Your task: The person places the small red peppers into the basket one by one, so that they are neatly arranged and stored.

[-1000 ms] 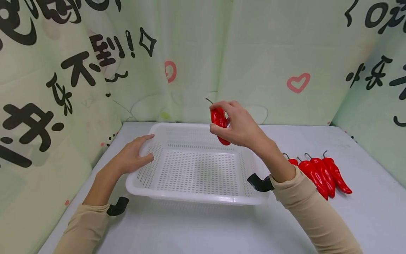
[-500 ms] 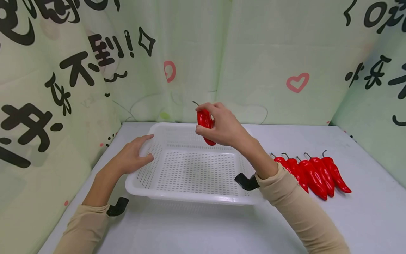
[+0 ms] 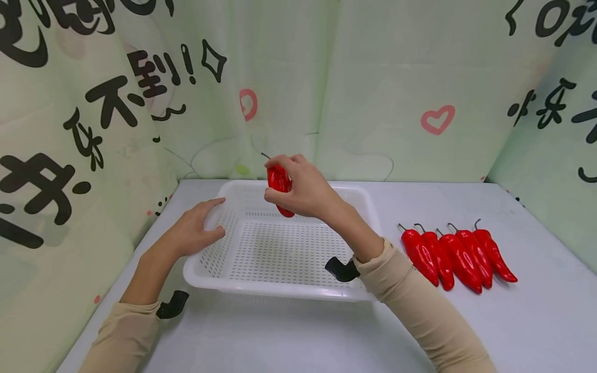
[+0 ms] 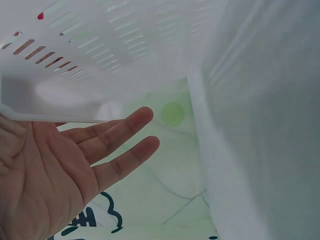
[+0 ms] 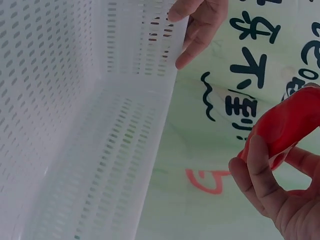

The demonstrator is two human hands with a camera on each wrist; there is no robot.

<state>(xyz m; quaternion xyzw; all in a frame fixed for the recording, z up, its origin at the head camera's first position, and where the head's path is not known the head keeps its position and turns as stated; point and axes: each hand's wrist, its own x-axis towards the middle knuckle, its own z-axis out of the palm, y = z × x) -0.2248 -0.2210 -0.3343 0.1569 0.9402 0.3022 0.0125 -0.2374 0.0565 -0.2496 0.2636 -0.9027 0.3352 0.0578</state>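
My right hand [image 3: 308, 189] holds a glossy red chili pepper [image 3: 278, 180] between thumb and fingers, its dark stem pointing up to the left. The pepper hangs over the back part of a white perforated plastic basket [image 3: 280, 293]. In the right wrist view the same pepper [image 5: 282, 122] lies across the curled fingers. At the basket's left side, my left hand [image 3: 191, 228] grips the rim, thumb over the inside and fingers outside. Two fairly straight fingers of the left hand [image 4: 60, 170] show beneath the rim in the left wrist view. No pepper shows inside the basket.
Several red chili peppers [image 3: 459, 259] lie side by side in a row on the white table [image 3: 298, 342], right of the basket. A pale green curtain [image 3: 373, 77] with black lettering and pink hearts stands behind the table and along both sides.
My right hand has moved left with the pepper, from the basket's right back part to its left of middle. More of the pepper row shows now. The left hand stays on the rim.
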